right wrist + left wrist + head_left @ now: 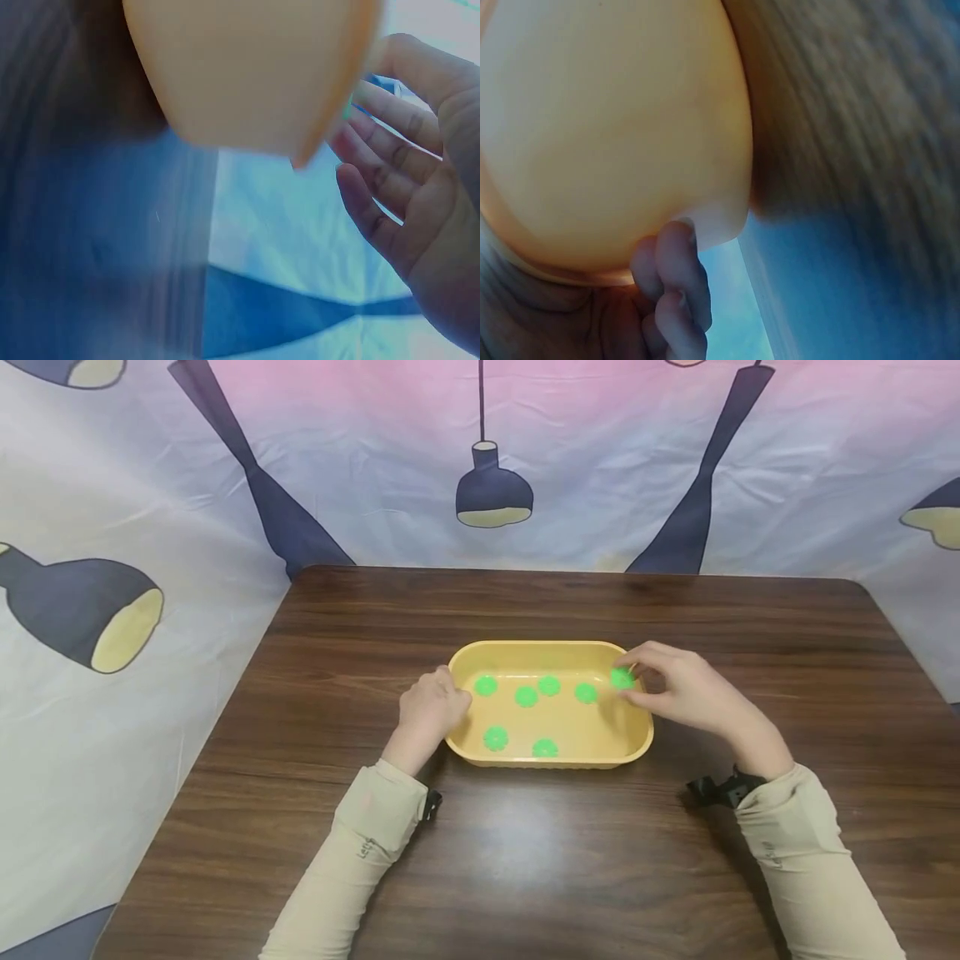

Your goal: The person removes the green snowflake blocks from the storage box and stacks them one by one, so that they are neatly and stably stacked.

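Note:
A yellow oblong plastic tray [577, 727] with rounded corners sits on the table. My left hand [433, 703] grips its left end, with the thumb side over the rim and fingers [682, 270] curled against the outer wall. At the right end, my right hand [675, 685] reaches over the rim. It holds a green flower-shaped disc [622, 677] between thumb and fingertips; only a sliver of green [348, 109] shows in the right wrist view. Several like discs lie apart on the tray floor, among them a green disc [496, 738] at front left and another green disc [586, 693] nearer the right hand.
The dark wood table [525, 860] extends around the tray on all sides. Behind it hangs a cloth [405, 468] printed with lamps. A black wrist strap [727, 789] is on the right wrist, just above the tabletop.

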The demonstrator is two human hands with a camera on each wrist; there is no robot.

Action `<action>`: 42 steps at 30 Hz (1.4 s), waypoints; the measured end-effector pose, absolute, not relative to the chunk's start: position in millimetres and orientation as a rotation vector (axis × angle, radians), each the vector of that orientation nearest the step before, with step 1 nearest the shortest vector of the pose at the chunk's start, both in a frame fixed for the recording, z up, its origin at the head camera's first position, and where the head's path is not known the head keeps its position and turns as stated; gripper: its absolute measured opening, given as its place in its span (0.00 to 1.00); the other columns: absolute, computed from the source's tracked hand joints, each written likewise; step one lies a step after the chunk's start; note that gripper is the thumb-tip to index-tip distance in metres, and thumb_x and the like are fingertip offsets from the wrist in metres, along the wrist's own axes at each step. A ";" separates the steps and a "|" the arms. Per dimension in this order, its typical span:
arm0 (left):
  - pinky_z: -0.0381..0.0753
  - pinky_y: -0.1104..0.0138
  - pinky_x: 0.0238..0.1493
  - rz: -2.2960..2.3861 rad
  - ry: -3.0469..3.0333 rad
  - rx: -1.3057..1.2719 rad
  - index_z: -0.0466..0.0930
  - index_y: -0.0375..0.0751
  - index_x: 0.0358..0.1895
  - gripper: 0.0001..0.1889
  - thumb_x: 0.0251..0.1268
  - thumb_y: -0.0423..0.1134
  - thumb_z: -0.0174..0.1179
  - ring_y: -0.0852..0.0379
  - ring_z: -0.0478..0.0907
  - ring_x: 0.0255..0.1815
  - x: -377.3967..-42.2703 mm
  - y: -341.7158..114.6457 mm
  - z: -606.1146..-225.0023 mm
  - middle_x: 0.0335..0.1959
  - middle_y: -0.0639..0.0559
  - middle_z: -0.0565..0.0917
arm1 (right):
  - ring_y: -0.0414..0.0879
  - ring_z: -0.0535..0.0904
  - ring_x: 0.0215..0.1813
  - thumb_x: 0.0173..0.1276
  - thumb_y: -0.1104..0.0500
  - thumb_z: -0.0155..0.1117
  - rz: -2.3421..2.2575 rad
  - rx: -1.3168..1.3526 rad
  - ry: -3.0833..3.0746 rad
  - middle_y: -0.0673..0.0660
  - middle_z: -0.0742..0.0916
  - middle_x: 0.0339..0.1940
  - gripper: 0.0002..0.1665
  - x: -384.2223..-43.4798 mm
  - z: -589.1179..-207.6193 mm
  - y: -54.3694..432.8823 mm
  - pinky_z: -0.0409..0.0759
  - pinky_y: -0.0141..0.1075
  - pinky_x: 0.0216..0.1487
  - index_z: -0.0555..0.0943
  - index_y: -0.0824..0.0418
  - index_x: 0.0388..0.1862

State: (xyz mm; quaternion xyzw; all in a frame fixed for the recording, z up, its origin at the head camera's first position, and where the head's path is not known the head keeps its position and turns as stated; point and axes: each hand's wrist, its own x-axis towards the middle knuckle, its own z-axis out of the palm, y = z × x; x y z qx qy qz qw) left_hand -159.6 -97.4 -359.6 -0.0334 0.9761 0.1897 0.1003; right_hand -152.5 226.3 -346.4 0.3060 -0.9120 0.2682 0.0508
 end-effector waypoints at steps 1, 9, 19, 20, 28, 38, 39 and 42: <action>0.69 0.59 0.24 0.564 2.886 -0.099 0.70 0.39 0.32 0.08 0.49 0.38 0.47 0.48 0.74 0.26 -159.4 -97.7 -359.4 0.21 0.46 0.74 | 0.43 0.80 0.40 0.55 0.60 0.70 0.820 0.901 -2.782 0.49 0.82 0.41 0.19 -152.9 -344.2 230.6 0.79 0.40 0.35 0.80 0.57 0.47; 0.68 0.62 0.22 0.583 2.897 -0.104 0.69 0.40 0.30 0.07 0.49 0.38 0.46 0.50 0.73 0.23 -158.5 -97.5 -359.5 0.20 0.48 0.73 | 0.45 0.80 0.43 0.56 0.58 0.71 0.825 0.659 -2.892 0.49 0.82 0.40 0.19 -155.1 -336.2 253.4 0.77 0.44 0.42 0.81 0.56 0.47; 0.70 0.59 0.27 0.542 2.901 -0.096 0.69 0.40 0.30 0.07 0.49 0.39 0.47 0.48 0.75 0.26 -158.5 -99.1 -356.4 0.22 0.46 0.75 | 0.49 0.81 0.42 0.60 0.52 0.67 0.738 0.635 -3.023 0.55 0.83 0.42 0.20 -140.5 -354.0 278.8 0.78 0.44 0.39 0.80 0.59 0.49; 0.70 0.59 0.27 0.542 2.905 -0.098 0.69 0.40 0.30 0.07 0.49 0.39 0.47 0.48 0.75 0.26 -158.4 -99.6 -356.2 0.22 0.46 0.75 | 0.49 0.81 0.42 0.60 0.53 0.67 0.734 0.639 -3.038 0.55 0.83 0.42 0.20 -140.2 -355.6 280.1 0.78 0.44 0.39 0.80 0.60 0.49; 0.70 0.59 0.28 0.554 2.907 -0.095 0.70 0.38 0.32 0.09 0.49 0.39 0.48 0.48 0.75 0.27 -159.1 -96.6 -359.2 0.23 0.46 0.76 | 0.48 0.80 0.42 0.59 0.56 0.68 0.647 0.695 -3.135 0.57 0.84 0.44 0.21 -141.5 -368.7 282.5 0.78 0.43 0.40 0.79 0.62 0.51; 0.73 0.56 0.31 0.523 2.918 -0.105 0.69 0.39 0.30 0.08 0.49 0.40 0.49 0.47 0.75 0.28 -158.2 -95.2 -360.6 0.23 0.46 0.75 | 0.47 0.80 0.40 0.56 0.58 0.70 0.536 0.778 -3.120 0.55 0.84 0.40 0.20 -141.2 -382.0 279.7 0.77 0.45 0.40 0.81 0.62 0.47; 0.73 0.56 0.31 0.522 2.920 -0.105 0.69 0.39 0.30 0.08 0.49 0.40 0.49 0.47 0.76 0.28 -158.1 -95.5 -360.2 0.23 0.46 0.76 | 0.47 0.80 0.40 0.55 0.58 0.70 0.530 0.781 -3.116 0.56 0.83 0.40 0.20 -141.4 -382.3 279.5 0.77 0.46 0.40 0.81 0.62 0.47; 0.73 0.55 0.31 0.518 2.925 -0.107 0.69 0.39 0.31 0.08 0.50 0.40 0.49 0.47 0.76 0.28 -158.1 -96.4 -358.9 0.24 0.45 0.76 | 0.49 0.80 0.42 0.55 0.58 0.71 0.523 0.797 -3.111 0.57 0.83 0.42 0.21 -142.0 -382.2 278.5 0.77 0.47 0.42 0.80 0.63 0.48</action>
